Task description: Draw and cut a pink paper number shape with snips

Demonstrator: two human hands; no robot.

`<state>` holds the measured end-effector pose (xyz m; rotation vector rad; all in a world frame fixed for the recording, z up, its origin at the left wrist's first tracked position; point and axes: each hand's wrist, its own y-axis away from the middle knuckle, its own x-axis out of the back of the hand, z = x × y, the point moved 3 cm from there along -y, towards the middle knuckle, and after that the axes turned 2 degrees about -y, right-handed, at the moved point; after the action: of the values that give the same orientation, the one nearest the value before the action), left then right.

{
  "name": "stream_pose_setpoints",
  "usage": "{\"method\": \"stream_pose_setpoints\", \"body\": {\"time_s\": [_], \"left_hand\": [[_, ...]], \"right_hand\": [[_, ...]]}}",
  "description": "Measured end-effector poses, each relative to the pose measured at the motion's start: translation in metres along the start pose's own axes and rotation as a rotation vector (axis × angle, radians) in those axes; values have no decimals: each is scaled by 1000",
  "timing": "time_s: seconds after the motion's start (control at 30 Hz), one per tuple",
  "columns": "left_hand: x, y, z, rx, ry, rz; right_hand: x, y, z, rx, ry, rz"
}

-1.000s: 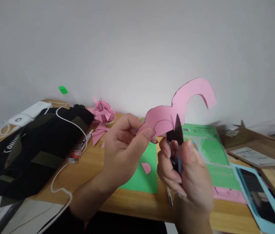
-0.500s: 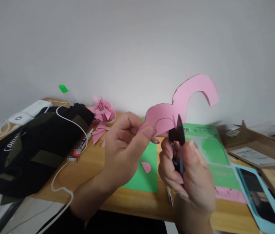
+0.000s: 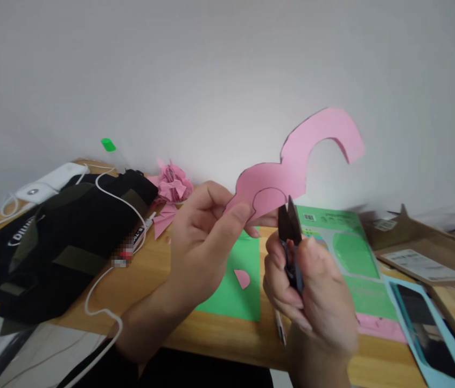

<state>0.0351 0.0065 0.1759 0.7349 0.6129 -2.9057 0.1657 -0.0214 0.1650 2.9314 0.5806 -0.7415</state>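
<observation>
My left hand (image 3: 207, 242) pinches the left end of a curved pink paper cutout (image 3: 295, 161) between thumb and fingers. The cutout has a dark outline, a hooked arm at upper right and a drawn arch near its lower edge. In my right hand (image 3: 312, 291) is a pair of dark scissors (image 3: 291, 229), its fingers closed round the handles. The blades point up and stand slightly apart, their tips at the paper's lower edge by the arch's right end. Below, a small pink paper scrap (image 3: 242, 278) lies on a green sheet (image 3: 231, 302).
A black bag (image 3: 85, 237) with a white cable (image 3: 106, 315) over it occupies the left side. Crumpled pink paper (image 3: 173, 183) sits by the wall. On the right are green packaged paper (image 3: 356, 253), a cardboard box (image 3: 425, 248) and a phone (image 3: 429, 328). A pen (image 3: 280, 328) lies near the front edge.
The pink cutout has risen slightly. The scissor blades have moved down and left relative to it and now show a narrow gap between them.
</observation>
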Motion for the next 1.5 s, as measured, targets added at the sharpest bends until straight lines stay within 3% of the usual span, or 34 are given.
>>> {"method": "stream_pose_setpoints", "body": {"time_s": [0.37,1.3,1.5], "left_hand": [[0,3,0,71,9,8],[1,0,-1,24,29,-25],[1,1,0,88,-24,-11]], "right_hand": [[-2,0,-1,15,-1,-20],[-4,-1,-3,24,14,-12],[0,0,-1,27,35,7]]}}
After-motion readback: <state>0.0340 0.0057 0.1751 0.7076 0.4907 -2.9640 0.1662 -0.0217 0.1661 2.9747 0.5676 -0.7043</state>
